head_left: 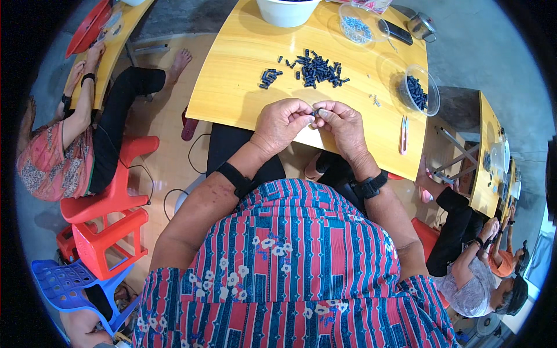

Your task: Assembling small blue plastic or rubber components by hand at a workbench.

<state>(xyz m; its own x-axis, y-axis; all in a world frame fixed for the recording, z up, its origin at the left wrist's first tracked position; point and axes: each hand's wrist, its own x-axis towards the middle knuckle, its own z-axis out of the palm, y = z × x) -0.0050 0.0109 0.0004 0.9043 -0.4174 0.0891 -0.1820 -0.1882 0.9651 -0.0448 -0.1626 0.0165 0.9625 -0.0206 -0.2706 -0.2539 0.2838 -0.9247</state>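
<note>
Near the front edge of the yellow table (pixel 232 87), my left hand (pixel 281 126) and my right hand (pixel 346 130) meet, fingertips pinched together. Between them they grip a small black part (pixel 315 113), mostly covered by the thumbs and fingers, so its exact kind does not show. Beyond my hands lies a heap of short black cylindrical parts (pixel 320 71). A smaller group of similar black parts (pixel 269 78) is spread to its left. Small pale bits (pixel 375 101) are scattered to the right of my hands.
A clear tub (pixel 436 102) of black parts stands at the table's right edge, with pink-handled snips (pixel 402 137) nearer me. Farther back are a white bowl (pixel 284 16), a clear container (pixel 355 39) of small silvery pieces, a black phone (pixel 397 32) and a metal mug (pixel 422 27). Other people sit at both sides.
</note>
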